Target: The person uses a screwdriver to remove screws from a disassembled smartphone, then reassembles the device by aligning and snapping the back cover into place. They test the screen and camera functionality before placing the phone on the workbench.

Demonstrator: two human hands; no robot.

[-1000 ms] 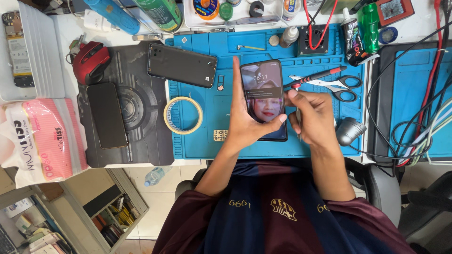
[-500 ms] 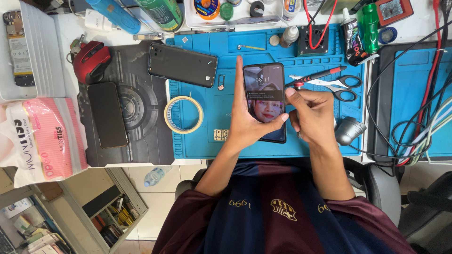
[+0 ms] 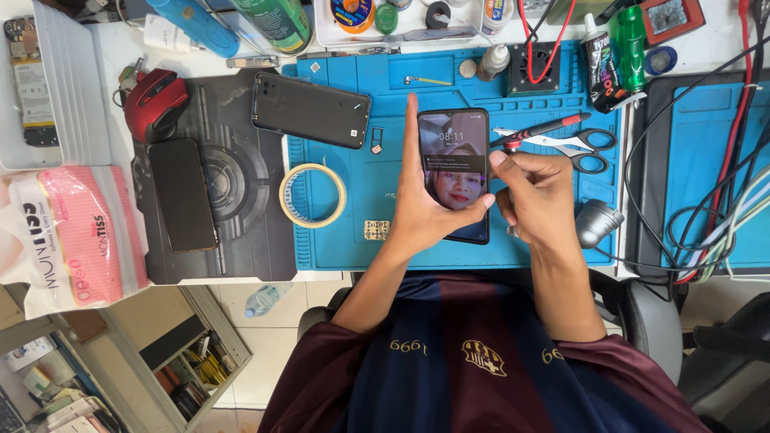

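The left hand [image 3: 425, 212] stays clamped around the lit phone [image 3: 454, 172], now raised slightly; the right hand [image 3: 539, 192] still pinches its right edge.

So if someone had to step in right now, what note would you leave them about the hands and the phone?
Left hand: holds the phone upright over the blue mat, thumb along its left edge.
Right hand: at the phone's right edge, fingertips on its side.
Phone: screen lit, showing a lock screen with a photo.
Nearby: a second phone lies back up on the mat, a third dark on the black pad, tape roll, scissors.
Done: the phone powers on.
Left: cannot tell from this view.
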